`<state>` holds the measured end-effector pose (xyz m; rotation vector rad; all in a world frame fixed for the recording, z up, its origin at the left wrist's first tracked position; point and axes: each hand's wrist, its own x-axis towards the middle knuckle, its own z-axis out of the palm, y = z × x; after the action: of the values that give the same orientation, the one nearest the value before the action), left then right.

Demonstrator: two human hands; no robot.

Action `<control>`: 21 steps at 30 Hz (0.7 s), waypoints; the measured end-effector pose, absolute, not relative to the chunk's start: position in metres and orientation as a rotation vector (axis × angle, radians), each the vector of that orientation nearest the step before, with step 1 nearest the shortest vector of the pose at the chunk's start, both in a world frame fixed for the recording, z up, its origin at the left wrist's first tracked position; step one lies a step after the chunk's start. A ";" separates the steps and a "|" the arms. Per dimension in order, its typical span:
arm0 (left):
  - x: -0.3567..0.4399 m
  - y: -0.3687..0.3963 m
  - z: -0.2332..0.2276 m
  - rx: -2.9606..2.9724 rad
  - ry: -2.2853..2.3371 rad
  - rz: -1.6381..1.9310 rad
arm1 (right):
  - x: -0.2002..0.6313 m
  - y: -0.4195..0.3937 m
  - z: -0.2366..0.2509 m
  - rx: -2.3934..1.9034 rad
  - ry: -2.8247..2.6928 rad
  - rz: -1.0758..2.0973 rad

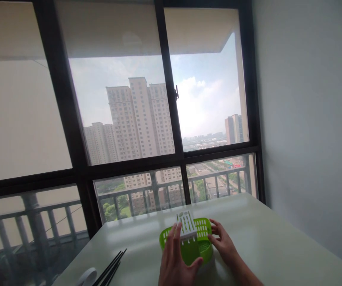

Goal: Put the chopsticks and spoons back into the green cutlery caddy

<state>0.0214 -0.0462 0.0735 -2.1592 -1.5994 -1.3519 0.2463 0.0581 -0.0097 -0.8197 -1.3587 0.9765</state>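
A green plastic basket (190,251) with slotted walls sits on the table. Fixed or resting at its far side is a white slotted piece (185,224), raised above the rim. My left hand (178,260) is over the basket's left front, fingers stretched upward beside the white piece and thumb spread away; it hides part of the basket. On the opposite side, my right hand (223,243) has its thumb and fingers at the basket's right rim, closed around the edge.
Several black chopsticks (111,268) lie on the pale glossy table (254,234) to the left. Near them, at the bottom edge, is a white rounded object (87,276), partly cut off. A dark-framed window (175,157) stands behind the table, with a wall (310,119) at right.
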 end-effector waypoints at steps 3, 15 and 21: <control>0.044 -0.026 0.083 -2.031 -1.624 -1.422 | 0.242 0.058 -0.012 -0.705 -1.412 1.070; -0.120 0.099 0.103 -1.632 -1.869 -1.232 | 0.240 0.056 -0.018 -0.994 -1.486 0.820; -0.243 0.109 0.118 -1.351 -2.337 -1.029 | 0.239 0.056 -0.018 -1.019 -1.551 0.781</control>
<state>-0.2430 0.1095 0.1183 -1.3512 -2.3374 -1.0289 0.2389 0.0556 -0.0179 -1.0186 -1.5511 0.7809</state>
